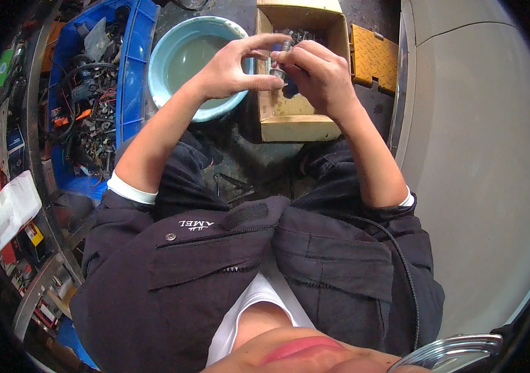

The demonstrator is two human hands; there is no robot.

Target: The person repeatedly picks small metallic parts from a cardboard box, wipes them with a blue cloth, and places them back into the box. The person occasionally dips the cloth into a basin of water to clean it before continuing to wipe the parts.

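Both of my hands are raised in front of me over a cardboard box (290,124). My left hand (234,65) pinches a small metal part (279,69) with thumb and forefinger. My right hand (318,74) grips the same small metal part from the other side, fingers curled around it. The part looks like a short bolt or fitting; most of it is hidden by the fingers. The box holds several small dark metal pieces (299,36).
A light blue basin (172,50) with murky liquid stands left of the box. A blue crate (131,74) full of cables and parts is at far left, beside shelves of clutter. A yellow ramp plate (374,56) and pale concrete floor (476,155) lie to the right.
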